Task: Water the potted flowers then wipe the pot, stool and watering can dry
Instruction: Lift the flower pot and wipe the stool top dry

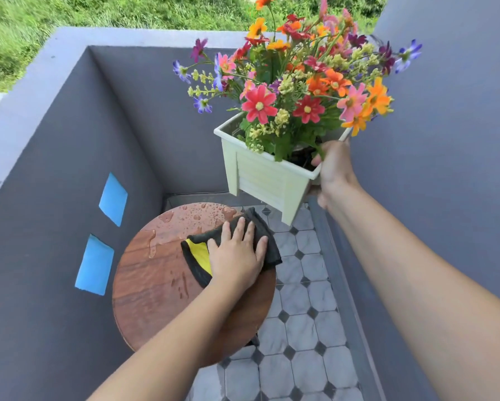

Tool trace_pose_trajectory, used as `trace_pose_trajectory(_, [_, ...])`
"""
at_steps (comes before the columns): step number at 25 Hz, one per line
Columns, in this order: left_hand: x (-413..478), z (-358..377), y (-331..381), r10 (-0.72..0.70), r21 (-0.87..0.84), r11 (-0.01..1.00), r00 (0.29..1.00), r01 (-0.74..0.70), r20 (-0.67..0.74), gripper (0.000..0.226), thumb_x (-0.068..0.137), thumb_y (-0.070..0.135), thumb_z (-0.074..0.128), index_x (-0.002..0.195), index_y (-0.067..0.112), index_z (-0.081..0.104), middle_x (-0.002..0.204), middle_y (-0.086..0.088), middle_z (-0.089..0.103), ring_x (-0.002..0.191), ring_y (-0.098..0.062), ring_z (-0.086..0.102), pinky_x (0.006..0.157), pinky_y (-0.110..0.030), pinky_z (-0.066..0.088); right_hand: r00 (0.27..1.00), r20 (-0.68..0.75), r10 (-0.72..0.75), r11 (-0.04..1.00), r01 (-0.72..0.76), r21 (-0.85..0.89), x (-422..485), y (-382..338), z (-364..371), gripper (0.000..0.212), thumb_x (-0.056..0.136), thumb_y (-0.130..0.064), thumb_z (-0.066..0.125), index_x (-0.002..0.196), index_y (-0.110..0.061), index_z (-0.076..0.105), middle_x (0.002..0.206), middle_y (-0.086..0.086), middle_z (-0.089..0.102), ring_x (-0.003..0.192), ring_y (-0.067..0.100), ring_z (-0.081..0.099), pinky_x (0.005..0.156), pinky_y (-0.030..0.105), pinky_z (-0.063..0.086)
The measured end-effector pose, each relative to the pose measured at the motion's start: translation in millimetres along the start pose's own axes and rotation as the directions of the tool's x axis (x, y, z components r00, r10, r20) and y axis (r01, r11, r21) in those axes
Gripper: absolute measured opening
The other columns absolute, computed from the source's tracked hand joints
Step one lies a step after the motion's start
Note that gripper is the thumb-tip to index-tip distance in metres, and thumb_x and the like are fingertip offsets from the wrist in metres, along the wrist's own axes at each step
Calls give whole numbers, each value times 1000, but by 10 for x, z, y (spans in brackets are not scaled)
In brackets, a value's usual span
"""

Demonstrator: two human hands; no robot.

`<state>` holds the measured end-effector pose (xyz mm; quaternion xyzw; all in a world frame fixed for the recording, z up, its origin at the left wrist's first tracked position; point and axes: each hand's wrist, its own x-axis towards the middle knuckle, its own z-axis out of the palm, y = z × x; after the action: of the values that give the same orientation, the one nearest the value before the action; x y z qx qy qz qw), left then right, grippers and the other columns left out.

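A round wooden stool [156, 290] stands below me, its far part covered in water drops. My left hand [237, 256] lies flat, fingers spread, pressing a dark grey and yellow cloth [198, 256] onto the stool's right side. My right hand [332, 169] grips the right rim of a square cream pot [266, 180] and holds it in the air, tilted, above and to the right of the stool. Colourful flowers [295, 82] fill the pot. No watering can is in view.
Grey balcony walls [69, 169] close in on the left, back and right. Two blue patches [112, 198] mark the left wall. The floor [301, 328] is grey tile with dark diamonds. Grass [69, 13] lies beyond the parapet.
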<state>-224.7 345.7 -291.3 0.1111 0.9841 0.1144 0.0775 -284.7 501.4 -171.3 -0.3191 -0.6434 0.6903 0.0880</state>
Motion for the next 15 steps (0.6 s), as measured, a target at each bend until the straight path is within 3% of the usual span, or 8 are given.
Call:
trace_pose_trajectory(2, [67,-43,-148,308,23,951,930,-310,-199,45,91,40,34,116,16,63,122,-2,65,117,-29,57,90,-41,40,1000,1,1,1000,-1,-9,11,-11,9,46,66,-18,34,108,-33,24,72,-1,45,68,22,46,72,37,41])
trace_pose_trajectory(3, [102,-50,-260,489,42,871,856,-490,-168,44,91,37,35,120,16,61,128,-2,62,124,-28,54,98,-40,38,1000,4,1,1000,-1,-3,10,-11,10,45,68,-17,34,109,-34,24,72,-1,45,68,22,46,73,38,40])
trace_pose_trajectory(4, [133,-38,-358,605,51,796,793,-603,-69,49,94,40,29,134,21,51,144,2,47,138,-24,38,110,-40,28,1000,4,-2,1000,2,6,18,-7,13,45,70,-16,34,110,-34,25,72,-1,45,67,21,46,73,37,40])
trace_pose_trajectory(5, [146,-28,-430,630,42,773,773,-633,72,55,96,47,20,146,26,33,154,10,24,146,-16,15,117,-40,14,1000,6,-6,1000,6,12,19,5,27,45,71,-16,34,111,-35,25,72,-2,45,66,20,45,71,35,40])
trace_pose_trajectory(6, [167,-3,-479,581,43,800,791,-598,190,60,95,53,11,150,30,15,155,15,6,145,-10,-3,119,-39,3,1000,6,-11,1000,11,14,8,17,52,45,73,-15,34,112,-35,26,71,-3,44,64,19,44,68,32,39])
trace_pose_trajectory(8, [254,69,-487,459,54,878,868,-476,189,62,93,55,7,150,32,0,156,17,-4,141,-4,-14,120,-40,-1,1000,-1,-8,1000,8,17,-15,34,102,43,77,-11,35,112,-34,27,70,-3,44,62,17,43,67,32,40])
trace_pose_trajectory(12, [448,-9,-512,204,11,979,976,-206,78,59,98,48,12,152,28,1,160,12,0,146,-8,-8,120,-43,2,1000,12,20,999,-21,35,-96,14,219,40,78,-7,35,109,-31,26,73,-1,45,67,19,44,75,39,42])
trace_pose_trajectory(15, [550,-75,-757,-62,-29,998,998,62,16,59,98,47,14,152,25,7,161,8,5,148,-13,-1,118,-43,3,1000,20,18,999,-19,30,-148,-21,303,41,76,-9,36,109,-32,27,73,0,45,67,20,45,75,40,43])
